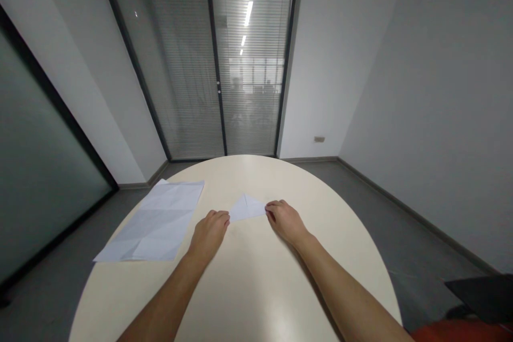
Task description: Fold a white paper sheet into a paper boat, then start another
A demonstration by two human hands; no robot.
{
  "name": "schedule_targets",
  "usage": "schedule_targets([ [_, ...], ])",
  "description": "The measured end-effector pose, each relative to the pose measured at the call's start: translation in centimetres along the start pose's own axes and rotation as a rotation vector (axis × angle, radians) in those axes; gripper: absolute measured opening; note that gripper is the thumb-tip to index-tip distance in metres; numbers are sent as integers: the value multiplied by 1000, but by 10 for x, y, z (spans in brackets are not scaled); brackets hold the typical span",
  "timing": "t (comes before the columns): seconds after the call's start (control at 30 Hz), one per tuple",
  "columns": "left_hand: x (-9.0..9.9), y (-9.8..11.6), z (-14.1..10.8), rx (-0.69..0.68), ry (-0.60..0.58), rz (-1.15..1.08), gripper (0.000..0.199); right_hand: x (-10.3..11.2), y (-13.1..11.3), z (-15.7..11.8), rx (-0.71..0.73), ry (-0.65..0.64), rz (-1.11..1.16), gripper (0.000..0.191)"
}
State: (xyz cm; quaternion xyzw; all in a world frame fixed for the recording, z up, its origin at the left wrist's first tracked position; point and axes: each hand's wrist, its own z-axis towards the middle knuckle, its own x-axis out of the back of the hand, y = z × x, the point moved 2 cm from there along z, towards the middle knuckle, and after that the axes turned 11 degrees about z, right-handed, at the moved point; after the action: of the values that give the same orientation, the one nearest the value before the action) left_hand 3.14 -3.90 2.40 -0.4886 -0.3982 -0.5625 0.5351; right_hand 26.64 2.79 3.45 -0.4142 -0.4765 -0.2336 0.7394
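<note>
A small sheet of white paper folded into a triangle point(247, 208) lies on the pale round table point(236, 288), its peak pointing away from me and a crease running down from the peak. My left hand point(211, 228) is closed at its left corner, fingertips pinching the edge. At the opposite corner my right hand point(285, 219) pinches the paper between thumb and fingers. The fingers partly cover both corners.
Larger creased white sheets point(160, 219) lie at the table's left, reaching its edge. A glass door with blinds point(252, 64) stands beyond the table. At the lower right are a dark object point(484, 296) and something red point(452, 331).
</note>
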Motion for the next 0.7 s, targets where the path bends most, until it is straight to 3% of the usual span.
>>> schedule_targets([
  [0.7,5,0,0,25,-43,-17,27,2,-3,0,-59,9,-37,29],
])
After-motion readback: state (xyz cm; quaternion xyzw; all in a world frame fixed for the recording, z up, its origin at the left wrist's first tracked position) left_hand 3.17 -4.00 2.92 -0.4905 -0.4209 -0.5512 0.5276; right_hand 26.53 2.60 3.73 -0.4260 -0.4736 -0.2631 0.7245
